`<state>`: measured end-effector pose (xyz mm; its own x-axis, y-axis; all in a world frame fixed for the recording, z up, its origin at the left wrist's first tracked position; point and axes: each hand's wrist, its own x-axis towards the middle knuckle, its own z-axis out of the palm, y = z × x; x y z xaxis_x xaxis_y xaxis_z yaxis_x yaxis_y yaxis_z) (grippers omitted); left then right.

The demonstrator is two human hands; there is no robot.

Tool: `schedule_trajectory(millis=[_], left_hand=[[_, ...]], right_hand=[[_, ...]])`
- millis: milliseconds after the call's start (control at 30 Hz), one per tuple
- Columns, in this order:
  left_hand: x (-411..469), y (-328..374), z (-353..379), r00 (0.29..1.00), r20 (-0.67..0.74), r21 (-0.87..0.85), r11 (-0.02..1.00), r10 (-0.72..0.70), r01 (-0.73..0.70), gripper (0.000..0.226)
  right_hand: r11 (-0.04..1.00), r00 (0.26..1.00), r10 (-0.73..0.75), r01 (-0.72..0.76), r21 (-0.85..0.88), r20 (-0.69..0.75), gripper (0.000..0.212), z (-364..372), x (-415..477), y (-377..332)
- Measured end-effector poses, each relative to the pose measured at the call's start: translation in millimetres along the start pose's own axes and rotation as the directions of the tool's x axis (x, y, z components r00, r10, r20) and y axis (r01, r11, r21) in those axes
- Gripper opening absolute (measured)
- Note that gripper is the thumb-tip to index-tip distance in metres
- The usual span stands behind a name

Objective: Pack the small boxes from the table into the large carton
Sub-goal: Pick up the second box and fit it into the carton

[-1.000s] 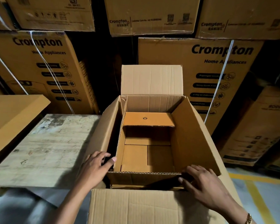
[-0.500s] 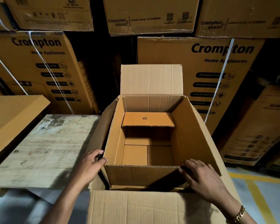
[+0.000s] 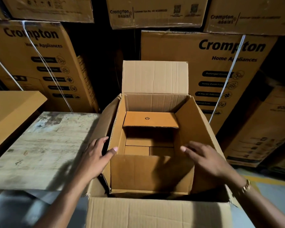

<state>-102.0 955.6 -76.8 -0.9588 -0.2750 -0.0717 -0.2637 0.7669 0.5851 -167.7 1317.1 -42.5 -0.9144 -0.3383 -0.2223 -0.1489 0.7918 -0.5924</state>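
Large carton [image 3: 199, 129] open beside the worn worktop [image 3: 39, 145], flaps up, small boxes [image 3: 150, 118] already stacked inside at the far end and along the bottom. Left hand [image 3: 95, 155] spread flat on the carton's near-left corner, thumb over the edge. Right hand [image 3: 206, 158] open, fingers loose, hovering over the near-right side, gripping nothing

small boxes [image 3: 150, 119] lie in the large carton [image 3: 196, 129], which stands right of the table [image 3: 39, 145], stacked cartons [image 3: 220, 63] behind.
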Motion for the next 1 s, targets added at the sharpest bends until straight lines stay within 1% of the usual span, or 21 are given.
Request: schedule_trajectory(millis=[33,67,100,167,200,233,300,400,433,500,533,567,633,667,700,767,800,900,933,967,1000], left_hand=[[4,2,-1,1.0,0.008,0.018,1.0,0.005,-0.005,0.066],[8,3,-1,1.0,0.019,0.04,0.999,0.014,-0.015,0.062],[11,4,1,0.999,0.026,0.061,0.998,0.029,-0.03,0.06],[15,2,3,0.998,0.023,0.079,0.995,0.058,-0.06,0.06],[16,0,5,0.997,0.006,0.1,0.992,0.076,-0.076,0.061],[18,-4,6,0.993,-0.027,0.142,0.984,0.112,-0.107,0.062],[22,-12,8,0.965,-0.089,0.296,0.932,0.247,-0.211,0.065],[31,-8,12,0.919,-0.046,0.495,0.808,0.391,-0.319,0.074],[35,-4,15,0.898,-0.026,0.521,0.772,0.439,-0.363,0.072],[37,1,25,0.862,0.06,0.552,0.703,0.503,-0.448,0.061],[36,6,28,0.858,0.119,0.571,0.672,0.5,-0.471,0.057],[35,11,29,0.865,0.201,0.583,0.653,0.461,-0.483,0.058],[32,21,32,0.878,0.369,0.603,0.64,0.304,-0.476,0.063],[30,24,33,0.873,0.431,0.626,0.62,0.229,-0.472,0.063],[28,27,34,0.864,0.463,0.638,0.602,0.198,-0.48,0.062],[27,33,33,0.862,0.472,0.654,0.582,0.186,-0.483,0.06],[28,36,33,0.857,0.479,0.671,0.549,0.191,-0.498,0.062],[42,57,37,0.802,0.576,0.711,0.387,0.157,-0.587,0.074],[47,64,43,0.777,0.616,0.703,0.356,0.129,-0.616,0.077],[52,71,49,0.762,0.641,0.693,0.357,0.094,-0.627,0.081],[57,76,56,0.763,0.643,0.688,0.388,0.065,-0.613,0.087]], right_hand=[[1.0,1.0,0.014,-0.014,0.008,0.019,0.09,-4,17,-3],[1.0,0.999,0.018,-0.018,-0.002,0.044,0.089,-4,38,-2],[1.0,0.997,0.017,-0.015,-0.024,0.076,0.081,-4,60,-2],[0.997,0.988,0.02,-0.009,-0.076,0.156,0.057,2,105,-2],[0.993,0.982,0.03,-0.008,-0.12,0.188,0.05,8,127,-2],[0.983,0.974,0.058,-0.018,-0.182,0.218,0.047,18,149,-2],[0.953,0.954,0.147,-0.066,-0.295,0.262,0.053,41,188,3],[0.923,0.915,0.269,-0.155,-0.353,0.302,0.073,74,222,15],[0.915,0.915,0.286,-0.174,-0.364,0.283,0.08,81,227,17],[0.907,0.949,0.258,-0.174,-0.383,0.18,0.087,86,229,16],[0.905,0.969,0.217,-0.156,-0.396,0.115,0.086,85,229,15],[0.901,0.984,0.17,-0.134,-0.413,0.052,0.085,82,229,12],[0.895,0.995,0.087,-0.099,-0.435,-0.046,0.084,71,233,6],[0.896,0.995,0.064,-0.091,-0.434,-0.078,0.083,65,237,3],[0.896,0.994,0.049,-0.089,-0.435,-0.1,0.082,58,241,1],[0.89,0.992,0.045,-0.095,-0.445,-0.12,0.081,45,253,-2],[0.888,0.992,0.052,-0.099,-0.45,-0.115,0.08,40,258,-4],[0.87,0.996,0.053,-0.083,-0.485,-0.076,0.078,29,271,-11],[0.865,0.996,0.058,-0.083,-0.495,-0.066,0.077,27,275,-13],[0.862,0.996,0.065,-0.087,-0.5,-0.062,0.076,25,278,-14],[0.86,0.996,0.072,-0.093,-0.503,-0.061,0.075,24,280,-16]])
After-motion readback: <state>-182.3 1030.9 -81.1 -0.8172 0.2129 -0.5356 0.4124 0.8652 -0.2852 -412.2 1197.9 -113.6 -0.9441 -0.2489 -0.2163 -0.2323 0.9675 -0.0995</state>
